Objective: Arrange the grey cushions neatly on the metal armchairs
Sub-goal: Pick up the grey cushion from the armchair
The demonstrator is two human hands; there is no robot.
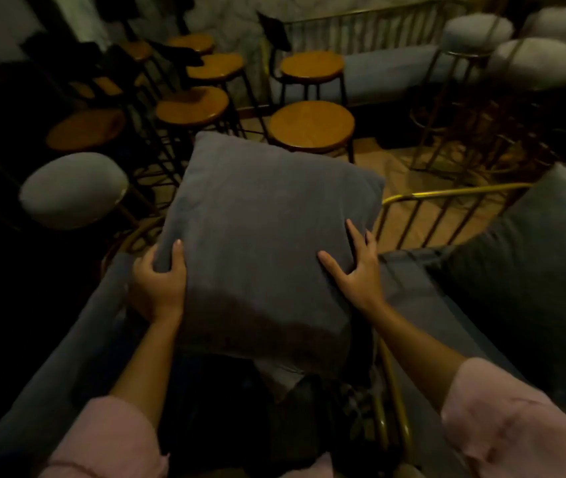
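Note:
A large square grey cushion [267,236] stands tilted in the middle of the view, leaning toward the back of a metal armchair [447,194] with a brass-coloured frame. My left hand [159,284] grips the cushion's left lower edge, thumb on the front. My right hand [357,267] lies on its right lower edge with fingers spread. A second grey cushion [530,263] leans on the seat at the right. A grey seat pad [67,367] runs along the lower left.
Several round wooden stools [311,124] crowd the floor behind the chair. Padded grey bar stools stand at the left [73,189] and upper right [533,63]. A brass railing [361,25] runs along the back wall. The room is dim.

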